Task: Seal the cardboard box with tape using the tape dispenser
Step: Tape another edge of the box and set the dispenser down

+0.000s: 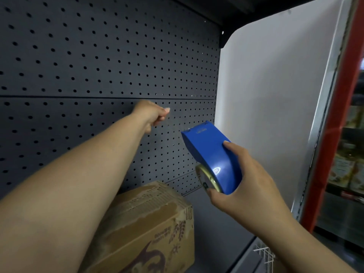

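While both hands are up off the box (141,223), the tape could go on crooked or stick to itself, since nothing steadies the flaps. Box: brown, printed, worn top, on the shelf under the left arm. Dispenser (212,154): blue, above and right of the box, right hand (242,186) clamped around it. Left hand (153,115): loosely curled, high above the box, holding nothing visible.
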Demonstrator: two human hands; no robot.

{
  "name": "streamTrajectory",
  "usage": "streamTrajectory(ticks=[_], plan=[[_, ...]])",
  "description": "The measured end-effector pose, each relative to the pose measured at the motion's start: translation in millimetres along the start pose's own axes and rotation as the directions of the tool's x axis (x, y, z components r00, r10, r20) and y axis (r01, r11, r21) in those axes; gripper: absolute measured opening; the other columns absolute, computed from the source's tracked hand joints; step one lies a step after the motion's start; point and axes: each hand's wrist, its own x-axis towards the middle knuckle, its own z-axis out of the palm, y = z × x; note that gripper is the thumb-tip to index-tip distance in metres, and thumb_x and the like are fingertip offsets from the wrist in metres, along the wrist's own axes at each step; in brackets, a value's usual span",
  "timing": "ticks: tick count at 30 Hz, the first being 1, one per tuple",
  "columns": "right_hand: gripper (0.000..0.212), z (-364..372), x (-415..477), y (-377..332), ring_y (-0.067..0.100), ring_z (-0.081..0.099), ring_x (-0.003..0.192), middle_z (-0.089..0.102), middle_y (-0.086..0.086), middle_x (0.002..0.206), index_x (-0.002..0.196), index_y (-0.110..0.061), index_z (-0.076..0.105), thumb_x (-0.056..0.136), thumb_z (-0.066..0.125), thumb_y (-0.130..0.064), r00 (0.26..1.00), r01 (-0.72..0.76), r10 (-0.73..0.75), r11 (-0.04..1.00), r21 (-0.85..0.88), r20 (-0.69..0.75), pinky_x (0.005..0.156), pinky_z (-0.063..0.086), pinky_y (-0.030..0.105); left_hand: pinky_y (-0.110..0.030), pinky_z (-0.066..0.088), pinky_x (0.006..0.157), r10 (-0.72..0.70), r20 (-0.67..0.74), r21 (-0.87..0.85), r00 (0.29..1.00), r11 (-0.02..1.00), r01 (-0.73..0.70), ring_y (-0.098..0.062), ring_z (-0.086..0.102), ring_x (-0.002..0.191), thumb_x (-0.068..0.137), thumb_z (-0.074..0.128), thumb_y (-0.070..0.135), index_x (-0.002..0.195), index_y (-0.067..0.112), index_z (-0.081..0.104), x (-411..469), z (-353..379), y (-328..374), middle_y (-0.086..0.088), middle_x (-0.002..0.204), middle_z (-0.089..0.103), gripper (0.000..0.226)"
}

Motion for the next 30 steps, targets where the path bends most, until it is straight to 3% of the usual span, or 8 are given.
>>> streamTrajectory(ticks=[3, 8, 12, 17, 20, 24, 27, 30], plan=[[0.084, -11.6, -7.1, 4.3, 0.006, 0.047, 0.088, 0.047, -0.014, 0.107, 0.128, -0.054, 0.02, 0.064, 0.074, -0.047, 1.0, 0.018, -0.018, 1.0, 0.0, -0.012, 0.07, 0.038, 0.019, -0.026, 0.05, 0.077, 0.005, -0.022, -0.014, 1.0, 1.0, -0.005, -0.008, 0.05, 0.058, 0.083, 0.068, 0.01, 0.07, 0.012, 0.053, -2.0, 4.5, 5.9, -0.002, 0.068, 0.056, 0.02], [0.082, -24.0, -22.3, 4.1, 0.003, 0.049, 0.092, 0.045, -0.021, 0.111, 0.12, -0.061, 0.016, 0.057, 0.07, -0.055, 0.996, -0.009, 0.005, 0.999, 0.035, 0.086, 0.073, 0.039, 0.019, -0.039, 0.047, 0.099, -0.027, -0.106, 0.079, 0.994, 0.996, 0.035, -0.009, 0.049, 0.058, 0.083, 0.068, 0.014, 0.077, 0.009, 0.059, -1.0, -5.5, -0.7, -0.002, 0.067, 0.055, 0.011], [0.084, -23.2, -27.9, 6.7, 0.001, 0.05, 0.092, 0.045, -0.022, 0.111, 0.124, -0.059, 0.018, 0.056, 0.068, -0.056, 0.981, -0.051, 0.046, 0.998, 0.022, 0.189, 0.071, 0.039, 0.016, -0.027, 0.048, 0.07, -0.097, -0.051, 0.292, 0.994, 0.95, 0.108, -0.012, 0.048, 0.055, 0.083, 0.069, 0.018, 0.106, 0.001, 0.061, -6.6, -5.6, -35.4, -0.003, 0.064, 0.054, 0.03], [0.082, -12.5, -26.4, 10.3, 0.0, 0.048, 0.094, 0.043, -0.025, 0.108, 0.127, -0.056, 0.021, 0.06, 0.068, -0.059, 0.96, -0.078, 0.079, 0.997, -0.018, 0.269, 0.068, 0.039, 0.01, -0.03, 0.043, 0.065, -0.245, 0.013, 0.493, 0.969, 0.845, 0.207, -0.016, 0.047, 0.055, 0.083, 0.068, 0.019, 0.077, 0.005, 0.056, -3.5, -6.1, -83.5, -0.006, 0.064, 0.054, 0.02], [0.079, -5.6, -24.2, 10.9, -0.001, 0.047, 0.096, 0.034, -0.038, 0.101, 0.126, -0.056, 0.024, 0.06, 0.068, -0.06, 0.95, -0.102, 0.104, 0.995, -0.02, 0.295, 0.073, 0.038, 0.012, -0.025, 0.042, 0.058, -0.32, 0.043, 0.569, 0.947, 0.786, 0.239, -0.017, 0.048, 0.056, 0.083, 0.068, 0.016, 0.078, 0.003, 0.056, 1.5, -3.6, -104.6, -0.006, 0.062, 0.054, 0.018], [0.076, 1.1, -24.5, 12.0, -0.006, 0.045, 0.092, 0.032, -0.041, 0.101, 0.123, -0.057, 0.025, 0.06, 0.067, -0.062, 0.942, -0.097, 0.106, 0.994, -0.044, 0.319, 0.068, 0.036, 0.003, -0.028, 0.041, 0.066, -0.418, 0.074, 0.695, 0.905, 0.672, 0.254, -0.017, 0.044, 0.057, 0.087, 0.063, 0.019, 0.062, 0.008, 0.05, 4.9, 2.0, -122.9, -0.004, 0.06, 0.05, 0.03], [0.076, 2.5, -27.1, 12.4, -0.006, 0.045, 0.092, 0.036, -0.038, 0.105, 0.122, -0.059, 0.025, 0.06, 0.067, -0.062, 0.936, -0.124, 0.134, 0.991, -0.051, 0.326, 0.067, 0.036, 0.001, -0.026, 0.037, 0.062, -0.519, 0.093, 0.732, 0.85, 0.614, 0.295, -0.015, 0.041, 0.056, 0.091, 0.056, 0.016, 0.063, 0.008, 0.049, 0.5, 5.4, -132.0, -0.004, 0.063, 0.047, 0.03], [0.076, 5.5, -31.4, 13.5, -0.002, 0.046, 0.098, 0.043, -0.028, 0.114, 0.121, -0.061, 0.025, 0.059, 0.069, -0.061, 0.932, -0.155, 0.163, 0.987, -0.052, 0.324, 0.069, 0.035, 0.002, -0.032, 0.046, 0.066, -0.54, 0.108, 0.769, 0.835, 0.578, 0.274, -0.024, 0.054, 0.066, 0.089, 0.052, 0.007, 0.082, 0.001, 0.059, -4.9, 6.7, -138.2, -0.012, 0.078, 0.056, 0.012]])
